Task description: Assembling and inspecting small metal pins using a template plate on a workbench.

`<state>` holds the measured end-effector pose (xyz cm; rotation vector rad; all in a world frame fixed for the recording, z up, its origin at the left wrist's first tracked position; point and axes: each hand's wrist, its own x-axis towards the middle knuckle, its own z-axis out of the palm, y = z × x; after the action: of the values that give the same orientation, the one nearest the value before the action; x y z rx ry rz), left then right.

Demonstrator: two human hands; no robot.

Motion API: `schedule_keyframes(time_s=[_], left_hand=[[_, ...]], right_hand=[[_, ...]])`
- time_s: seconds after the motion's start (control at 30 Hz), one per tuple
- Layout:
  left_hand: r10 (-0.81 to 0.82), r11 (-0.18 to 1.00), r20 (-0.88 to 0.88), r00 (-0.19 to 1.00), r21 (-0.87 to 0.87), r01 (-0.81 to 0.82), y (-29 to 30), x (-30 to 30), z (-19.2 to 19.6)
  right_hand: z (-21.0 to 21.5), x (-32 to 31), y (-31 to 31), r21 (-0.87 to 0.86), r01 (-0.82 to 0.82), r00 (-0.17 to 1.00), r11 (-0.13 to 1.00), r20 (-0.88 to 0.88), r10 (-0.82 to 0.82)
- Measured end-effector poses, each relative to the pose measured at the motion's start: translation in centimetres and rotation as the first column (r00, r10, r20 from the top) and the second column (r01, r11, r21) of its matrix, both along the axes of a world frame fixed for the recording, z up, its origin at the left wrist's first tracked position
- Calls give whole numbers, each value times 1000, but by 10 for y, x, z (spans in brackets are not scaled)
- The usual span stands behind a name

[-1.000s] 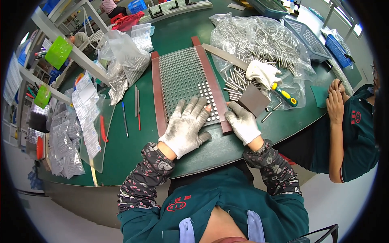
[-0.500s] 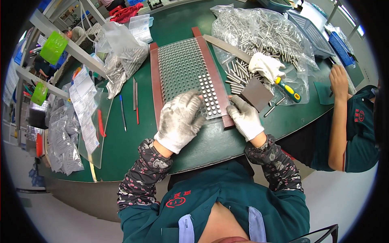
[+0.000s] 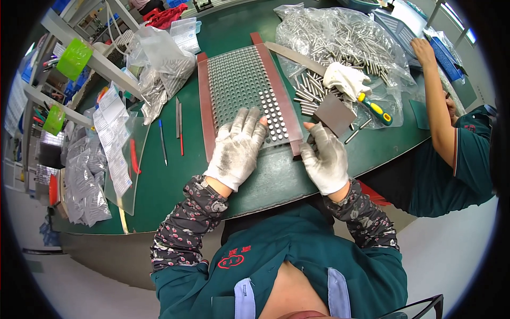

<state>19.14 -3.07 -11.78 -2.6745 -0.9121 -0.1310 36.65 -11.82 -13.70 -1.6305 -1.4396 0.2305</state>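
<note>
A clear perforated plate (image 3: 234, 74) with rows of round holes lies between two reddish-brown rails (image 3: 280, 101). Metal pins (image 3: 273, 117) fill several rows at its near right part, their round ends showing. My left hand (image 3: 235, 151), in a soiled white glove with bare fingertips, rests flat over the plate's near left part, fingers stretched out and hiding the holes below. Beside the near end of the right rail is my right hand (image 3: 326, 162), gloved alike, its fingers loosely bent and thumb apart. Nothing shows in it. A dark square block (image 3: 334, 115) lies just beyond its fingers.
Loose metal pins (image 3: 308, 91), a steel ruler (image 3: 295, 57), a white cloth (image 3: 345, 81) and a yellow-green-handled screwdriver (image 3: 376, 110) lie right, before a plastic bag of pins (image 3: 340, 37). Pens (image 3: 162, 141) and papers are left. A co-worker's arm (image 3: 438, 106) reaches in at right.
My left hand has flattened out, its fingers now stretched forward over the plate. My right hand has shifted slightly right, off the rail's end. The co-worker's hand has moved up to the blue baskets.
</note>
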Motion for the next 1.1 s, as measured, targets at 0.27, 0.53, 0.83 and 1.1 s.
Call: schedule_keyframes(time_s=[0.27,0.53,0.83,1.1], left_hand=[[-64,998,32,997,1,64,2,-4,-5],[-80,997,67,994,-13,81,3,-5,-1],[-39,999,78,996,0,39,-6,-4,1],[235,826,548,803,-548,132,-63,-8,-7]], right_hand=[[1,-11,-15,89,-116,993,989,-9,117],[-6,-19,-18,80,-225,974,971,-3,226],[-4,-18,-16,50,-249,967,967,60,246],[-5,6,10,-97,62,997,993,-30,-65]])
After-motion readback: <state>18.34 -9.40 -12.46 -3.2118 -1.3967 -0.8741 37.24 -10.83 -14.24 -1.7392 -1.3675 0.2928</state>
